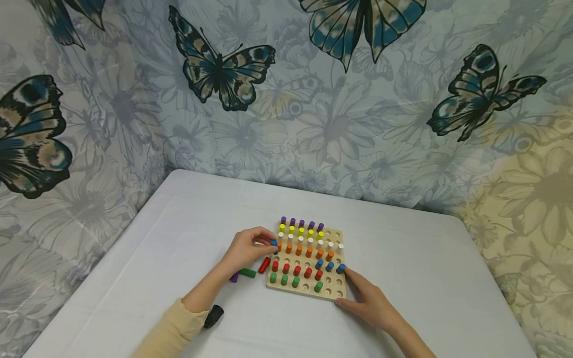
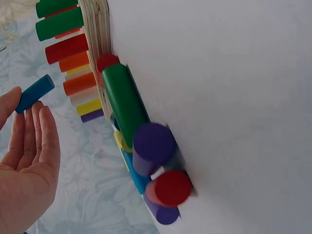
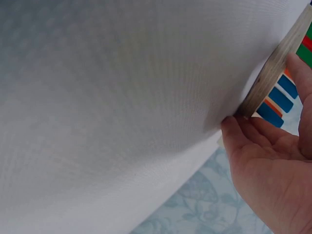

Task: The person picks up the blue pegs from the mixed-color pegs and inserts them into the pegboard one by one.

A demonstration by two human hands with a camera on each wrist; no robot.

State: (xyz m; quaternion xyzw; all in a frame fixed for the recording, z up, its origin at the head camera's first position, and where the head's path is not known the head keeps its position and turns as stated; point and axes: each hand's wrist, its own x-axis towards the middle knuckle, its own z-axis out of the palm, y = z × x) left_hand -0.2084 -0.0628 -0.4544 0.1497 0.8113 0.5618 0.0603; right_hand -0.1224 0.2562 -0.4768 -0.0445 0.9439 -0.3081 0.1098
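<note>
My left hand [image 1: 246, 248] pinches a blue peg [image 2: 35, 94] between thumb and fingertips. In the head view it is over the left edge of a wooden pegboard [image 1: 309, 294], beside the orange row. Rows of purple, yellow, white, orange, red and green pegs stand upright in the board. Three blue pegs [image 1: 330, 267] stand at the right end of the row between orange and red; bare holes lie to their left. My right hand [image 1: 371, 301] touches the board's front right corner, its thumb at the front and its fairly straight fingers along the right side.
Left of the board, loose pegs lie on the white table [image 1: 429, 278], among them a red peg [image 1: 264, 265], a green peg [image 2: 126, 105] and a purple peg [image 2: 154, 146]. A black object [image 1: 214, 316] shows by the left sleeve. Butterfly-patterned cloth hangs behind the table.
</note>
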